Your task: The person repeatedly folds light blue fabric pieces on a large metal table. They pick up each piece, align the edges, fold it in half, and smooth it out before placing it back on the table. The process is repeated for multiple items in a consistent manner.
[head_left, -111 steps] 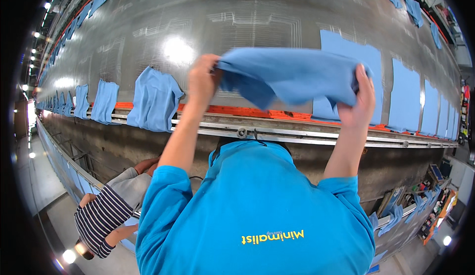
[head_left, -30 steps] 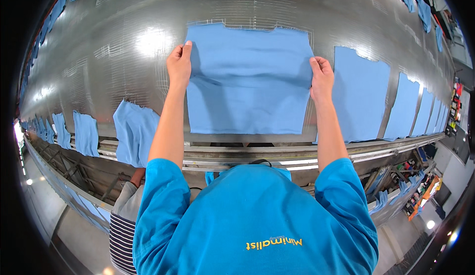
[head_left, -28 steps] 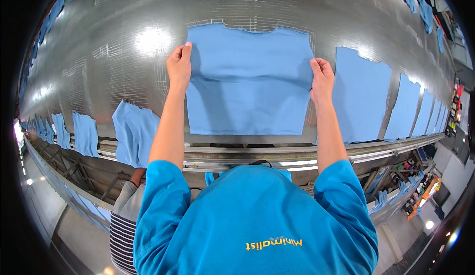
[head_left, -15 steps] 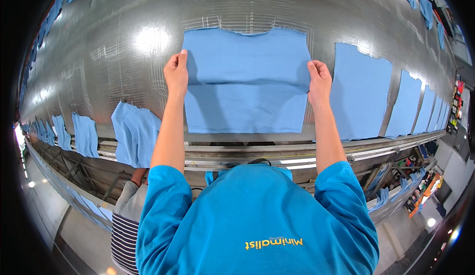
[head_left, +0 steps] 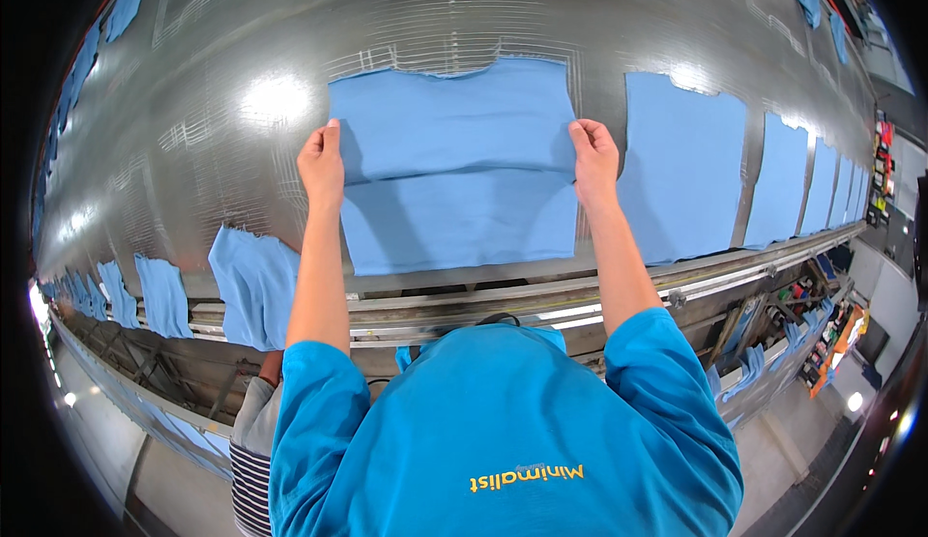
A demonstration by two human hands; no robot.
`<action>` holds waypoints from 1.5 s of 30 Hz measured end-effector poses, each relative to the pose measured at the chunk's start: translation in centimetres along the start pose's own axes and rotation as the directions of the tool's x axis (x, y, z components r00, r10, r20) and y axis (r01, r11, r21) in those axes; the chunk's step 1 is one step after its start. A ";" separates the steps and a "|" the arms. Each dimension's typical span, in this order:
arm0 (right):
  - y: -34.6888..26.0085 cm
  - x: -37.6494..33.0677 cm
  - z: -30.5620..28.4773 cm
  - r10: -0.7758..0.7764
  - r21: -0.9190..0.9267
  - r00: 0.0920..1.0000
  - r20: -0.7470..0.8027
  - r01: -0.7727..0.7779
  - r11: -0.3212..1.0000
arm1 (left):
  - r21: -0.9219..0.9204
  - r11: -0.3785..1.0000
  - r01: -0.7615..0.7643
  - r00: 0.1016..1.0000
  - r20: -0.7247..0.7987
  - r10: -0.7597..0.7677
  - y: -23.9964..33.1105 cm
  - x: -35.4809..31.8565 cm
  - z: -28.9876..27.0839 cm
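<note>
A light blue cut fabric panel (head_left: 454, 131), shaped like a shirt body with a neckline dip at its far edge, lies on the grey table (head_left: 387, 15). My left hand (head_left: 321, 155) pinches its left edge between thumb and fingers. Opposite, my right hand (head_left: 594, 155) pinches the right edge at about the same height. A fold runs across the panel's middle from hand to hand. White marked lines on the table show just beyond the far edge.
To the right lie another flat blue panel (head_left: 681, 165) and several more in a row. A crumpled blue piece (head_left: 253, 281) hangs over the near edge at left, beside another person's striped garment (head_left: 249, 489). A metal rail (head_left: 464, 310) runs along the table's front.
The view has shifted a little, so the table and panels sit further left. Both hands keep their pinch on the panel's edges, and the crosswise fold looks slightly more pronounced.
</note>
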State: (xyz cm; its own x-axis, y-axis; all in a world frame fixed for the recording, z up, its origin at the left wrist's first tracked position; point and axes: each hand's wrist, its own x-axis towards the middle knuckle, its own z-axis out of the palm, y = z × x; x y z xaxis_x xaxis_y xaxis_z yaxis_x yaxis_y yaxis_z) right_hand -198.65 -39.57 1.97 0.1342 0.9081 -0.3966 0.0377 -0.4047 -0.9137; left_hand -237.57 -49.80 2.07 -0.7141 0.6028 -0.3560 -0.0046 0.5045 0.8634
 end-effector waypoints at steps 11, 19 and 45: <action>-0.8 -0.3 0.2 0.055 -0.071 0.998 -0.034 -0.057 0.996 | 0.028 1.000 -0.002 1.000 0.009 0.001 -0.6 0.4 -0.3; -0.1 0.3 -0.2 0.006 -0.086 1.000 -0.023 -0.008 0.996 | 0.022 0.999 -0.034 0.999 0.015 0.034 -0.8 0.2 -0.1; -4.8 -1.1 5.7 -0.503 -0.477 0.794 0.341 0.607 0.635 | 0.280 0.938 -0.204 0.963 -0.114 0.243 1.1 1.6 -0.5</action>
State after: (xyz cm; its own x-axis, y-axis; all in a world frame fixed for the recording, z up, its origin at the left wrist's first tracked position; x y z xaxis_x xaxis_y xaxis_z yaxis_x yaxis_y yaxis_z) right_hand -204.68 -38.05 6.26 -0.2497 0.9615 0.1148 0.5779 0.2431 -0.7791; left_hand -239.10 -48.56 2.65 -0.7686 0.6330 -0.0922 0.3372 0.5234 0.7825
